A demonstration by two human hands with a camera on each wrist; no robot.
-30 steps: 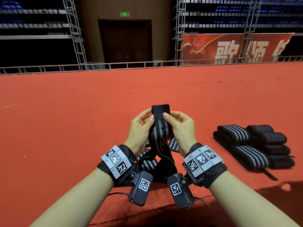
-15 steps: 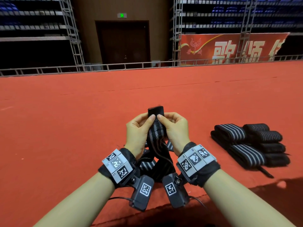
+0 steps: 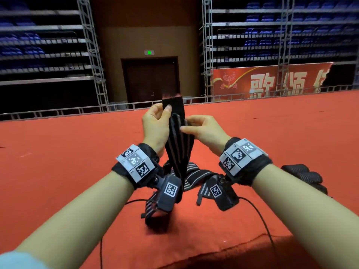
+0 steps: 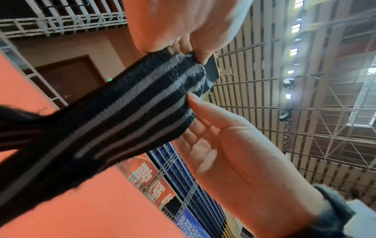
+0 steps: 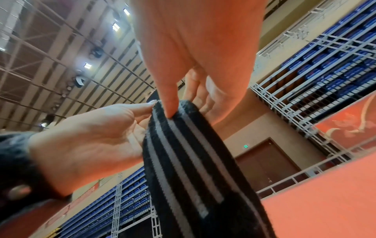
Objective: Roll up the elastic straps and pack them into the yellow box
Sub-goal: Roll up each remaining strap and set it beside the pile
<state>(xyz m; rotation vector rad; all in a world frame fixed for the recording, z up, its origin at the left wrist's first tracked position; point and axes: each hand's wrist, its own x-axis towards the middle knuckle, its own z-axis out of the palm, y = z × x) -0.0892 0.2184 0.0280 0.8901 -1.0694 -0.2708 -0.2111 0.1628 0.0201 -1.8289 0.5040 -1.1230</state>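
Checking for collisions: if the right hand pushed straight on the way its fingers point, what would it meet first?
Probably the striped strap it already pinches, then the left hand just beyond; depth between them is unclear.

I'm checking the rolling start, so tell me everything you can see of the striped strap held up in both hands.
The black knitted elastic strap with grey lengthwise stripes ends in a plain black tab at its top. It stands near upright; the left hand pinches the tab, the right hand pinches the striped part just below. Its tail hangs onto the red carpet.
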